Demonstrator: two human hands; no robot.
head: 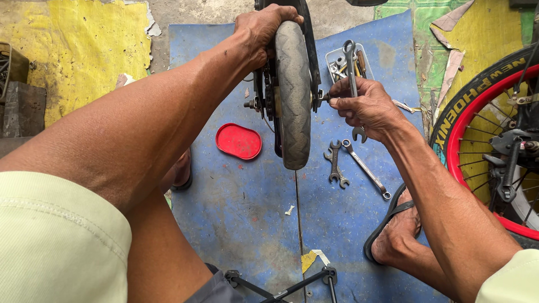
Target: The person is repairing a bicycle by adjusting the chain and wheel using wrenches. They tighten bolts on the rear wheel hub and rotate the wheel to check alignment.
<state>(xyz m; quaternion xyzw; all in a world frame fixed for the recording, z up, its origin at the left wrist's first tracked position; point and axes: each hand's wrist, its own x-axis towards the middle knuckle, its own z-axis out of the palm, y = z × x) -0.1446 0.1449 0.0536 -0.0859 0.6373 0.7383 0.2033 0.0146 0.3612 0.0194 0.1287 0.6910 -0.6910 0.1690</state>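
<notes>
Left hand (263,25): clamped over the top of the worn grey rubber tyre (293,95).
Right hand (362,106): fingers closed around a steel combination wrench (351,67) at the axle.
Floor: blue mat (247,213), round red plastic lid (238,141), two loose spanners (351,163).

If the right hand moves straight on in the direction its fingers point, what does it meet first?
The right hand, gripping a wrench, points left at the small wheel's axle nut; its fingertips seem already there, then the grey tyre.

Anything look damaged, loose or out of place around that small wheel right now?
Nothing alarming. The small grey wheel has a worn, scuffed tread. The red oval lid lies off the clear plastic parts tray, and two steel spanners lie loose on the blue mat, which is scratched.
</notes>
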